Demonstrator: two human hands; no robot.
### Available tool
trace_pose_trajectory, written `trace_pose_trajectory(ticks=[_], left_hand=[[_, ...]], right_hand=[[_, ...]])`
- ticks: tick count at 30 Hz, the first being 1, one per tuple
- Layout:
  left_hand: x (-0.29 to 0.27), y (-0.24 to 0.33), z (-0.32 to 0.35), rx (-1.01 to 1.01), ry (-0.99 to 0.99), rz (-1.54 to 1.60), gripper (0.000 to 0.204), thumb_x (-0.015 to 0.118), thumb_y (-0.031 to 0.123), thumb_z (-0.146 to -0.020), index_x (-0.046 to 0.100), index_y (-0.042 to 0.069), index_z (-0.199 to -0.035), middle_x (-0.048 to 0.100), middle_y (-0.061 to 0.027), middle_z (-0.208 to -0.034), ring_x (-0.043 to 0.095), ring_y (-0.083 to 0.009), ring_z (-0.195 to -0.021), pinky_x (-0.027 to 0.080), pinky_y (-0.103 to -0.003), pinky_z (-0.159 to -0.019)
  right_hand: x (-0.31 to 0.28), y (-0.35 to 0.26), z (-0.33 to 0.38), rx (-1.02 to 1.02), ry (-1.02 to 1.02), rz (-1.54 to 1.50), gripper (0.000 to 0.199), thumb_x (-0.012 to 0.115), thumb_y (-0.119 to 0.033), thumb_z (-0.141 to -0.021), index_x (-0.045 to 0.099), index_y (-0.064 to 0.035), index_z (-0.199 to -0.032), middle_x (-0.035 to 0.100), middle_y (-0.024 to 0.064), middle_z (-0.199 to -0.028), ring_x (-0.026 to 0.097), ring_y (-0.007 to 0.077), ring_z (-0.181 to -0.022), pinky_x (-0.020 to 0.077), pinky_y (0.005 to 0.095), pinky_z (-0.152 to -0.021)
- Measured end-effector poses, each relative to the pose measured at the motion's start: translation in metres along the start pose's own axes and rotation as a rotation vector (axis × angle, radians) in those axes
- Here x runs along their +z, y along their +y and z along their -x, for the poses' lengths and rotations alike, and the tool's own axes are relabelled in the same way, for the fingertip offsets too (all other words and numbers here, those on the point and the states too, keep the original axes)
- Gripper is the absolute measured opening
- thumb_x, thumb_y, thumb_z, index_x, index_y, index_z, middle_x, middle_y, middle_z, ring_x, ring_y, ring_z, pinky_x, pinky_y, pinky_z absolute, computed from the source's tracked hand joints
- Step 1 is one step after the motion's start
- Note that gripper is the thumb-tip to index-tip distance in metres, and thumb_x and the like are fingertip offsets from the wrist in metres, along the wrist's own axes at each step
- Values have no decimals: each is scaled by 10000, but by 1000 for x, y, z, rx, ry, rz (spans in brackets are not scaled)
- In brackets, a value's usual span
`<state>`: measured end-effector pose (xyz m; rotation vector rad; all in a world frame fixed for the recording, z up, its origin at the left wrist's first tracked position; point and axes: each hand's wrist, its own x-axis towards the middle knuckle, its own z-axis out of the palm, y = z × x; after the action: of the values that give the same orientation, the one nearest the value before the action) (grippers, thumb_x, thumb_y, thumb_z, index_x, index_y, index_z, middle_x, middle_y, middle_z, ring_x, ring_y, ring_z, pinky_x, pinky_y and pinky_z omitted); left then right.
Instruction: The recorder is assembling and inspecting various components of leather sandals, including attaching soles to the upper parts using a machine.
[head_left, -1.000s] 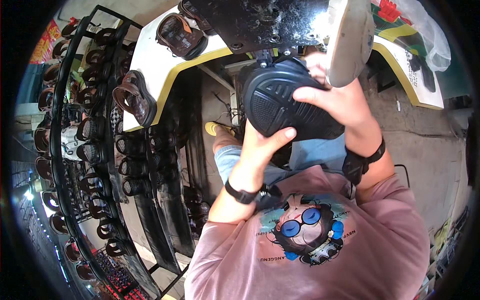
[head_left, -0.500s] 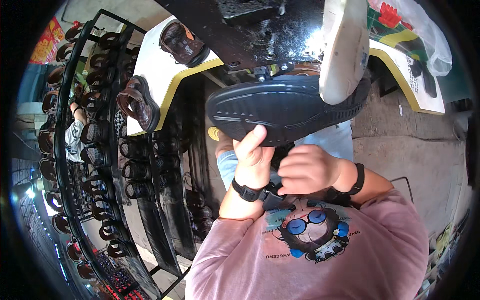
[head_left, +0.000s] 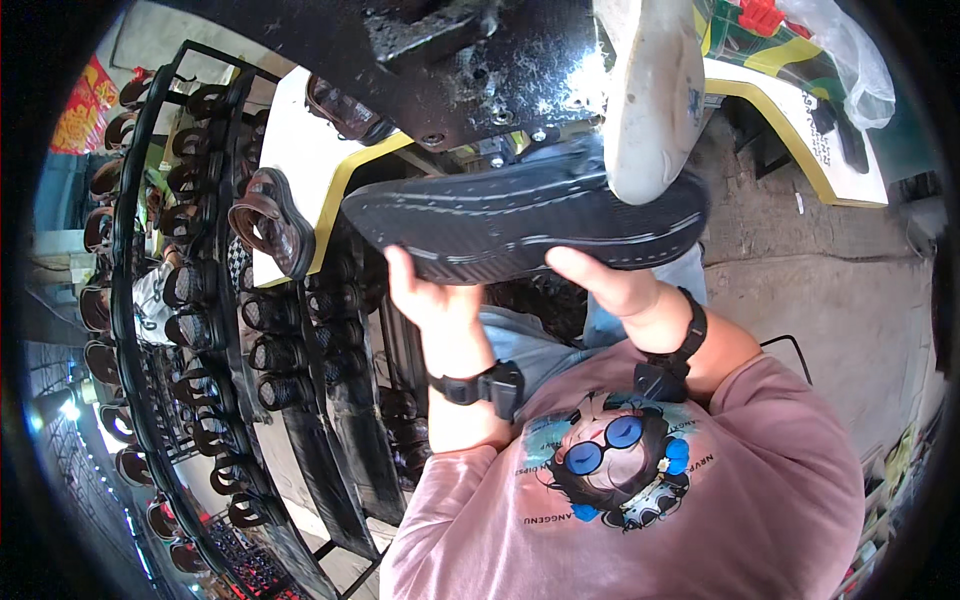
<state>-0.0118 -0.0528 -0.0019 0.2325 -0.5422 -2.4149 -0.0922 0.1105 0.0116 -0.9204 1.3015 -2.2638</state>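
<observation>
While the black shoe [head_left: 520, 225] is lying sole-up under the dark metal press plate [head_left: 440, 60], both hands are bearing it from below. The left hand [head_left: 435, 300] is keeping a closed grip on the toe end, fingers curling over the sole's edge. The right hand [head_left: 610, 285] is closing its grip on the heel end, beside the pale rounded form [head_left: 650, 95] that is pressing onto the sole. A brown sandal [head_left: 270, 220] is sitting on the white counter [head_left: 300, 130], near the shoe racks [head_left: 190, 300].
</observation>
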Motion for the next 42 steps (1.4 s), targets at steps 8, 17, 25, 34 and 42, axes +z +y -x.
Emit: trace_pose_trajectory(ticks=[8,17,25,34,42], left_hand=[[80,72,-19,432,-518,-1762,425,798,154,-646,599,17,-996,604,-83,-939,576,-183,-857,473,-306,-781],[59,1,6,18,-301,-944,301,763,82,-733,566,1,-945,645,-59,-879,594,-106,-796,472,-240,-747],[47,-44,37,94,-124,-459,351,597,222,-888,534,26,-1172,597,-96,-1121,568,-202,-1027,426,-370,-942],[71,1,19,101,25,-600,306,638,106,-832,535,11,-1104,619,-81,-1007,610,-166,-875,495,-303,-797],[37,87,-32,1333,-37,-1820,415,662,33,-770,534,-5,-1163,612,-173,-1087,621,-249,-977,497,-314,-846]], right_hand=[[28,27,-12,-11,-92,201,319,683,-45,-765,615,-18,-1076,642,91,-1011,591,183,-952,461,319,-852],[7,20,1,-177,278,724,582,794,-138,-685,514,-17,-1180,549,84,-1046,551,208,-949,463,310,-840],[-48,-42,-7,-284,12,1041,537,796,-293,-615,635,-54,-1068,573,96,-837,557,265,-782,452,314,-717],[-9,-88,-50,43,-292,1163,386,729,-334,-721,658,-34,-952,650,152,-871,628,308,-766,489,347,-675],[-40,2,8,129,-187,983,749,794,-193,-671,423,-69,-1310,453,155,-1301,603,246,-950,495,345,-816]])
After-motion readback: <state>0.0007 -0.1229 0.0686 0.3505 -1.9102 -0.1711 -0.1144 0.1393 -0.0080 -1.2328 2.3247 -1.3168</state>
